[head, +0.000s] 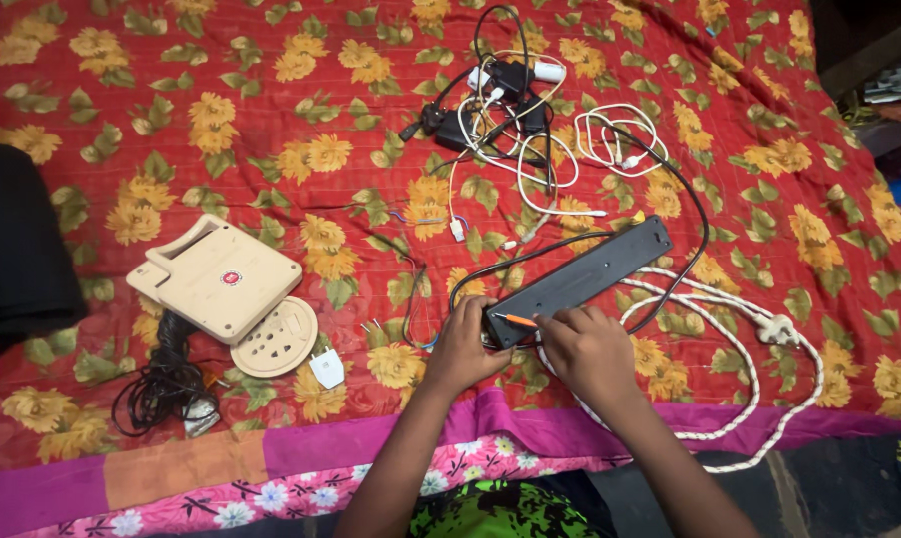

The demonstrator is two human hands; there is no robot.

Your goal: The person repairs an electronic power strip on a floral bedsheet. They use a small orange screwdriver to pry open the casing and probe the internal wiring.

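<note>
A: Status?
B: Black power strip (pixel 580 280) lies on red floral bedspread (pixel 221 130). Left hand (pixel 463 349) clamped on its near end; right hand (pixel 588 349) pinches orange-handled tool (pixel 518 320), prob. a screwdriver.
A: Handling?
B: Rigid, light plastic; grip by the long edges.

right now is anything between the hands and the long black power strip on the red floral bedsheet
Nothing visible. The left hand grips the near end of the long black power strip, and the right hand holds a thin orange-handled tool against that end.
</note>
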